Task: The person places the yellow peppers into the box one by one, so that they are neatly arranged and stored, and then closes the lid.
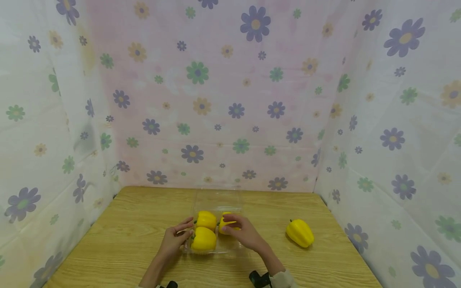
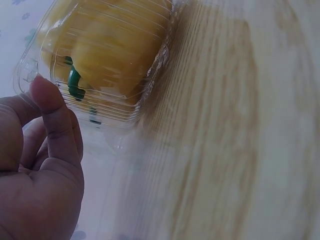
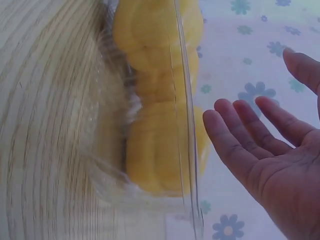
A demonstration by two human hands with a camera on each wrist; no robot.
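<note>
A clear plastic clamshell container (image 1: 232,251) lies on the table with its lid (image 1: 218,200) folded back. In its left half sit two yellow bell peppers, a rear one (image 1: 207,220) and a front one (image 1: 203,239), their green stems pointing left. A third yellow pepper (image 1: 225,229) sits at the back right of the container, partly hidden by my right hand (image 1: 247,234). That hand is held over it, fingers spread and relaxed, palm bare in the right wrist view. With thumb and finger, my left hand (image 2: 47,145) pinches the container's left rim.
Another yellow bell pepper (image 1: 300,233) lies on the wood-grain table (image 1: 137,224) to the right of the container. Flower-printed curtains (image 1: 219,132) stand around the back and both sides of the table.
</note>
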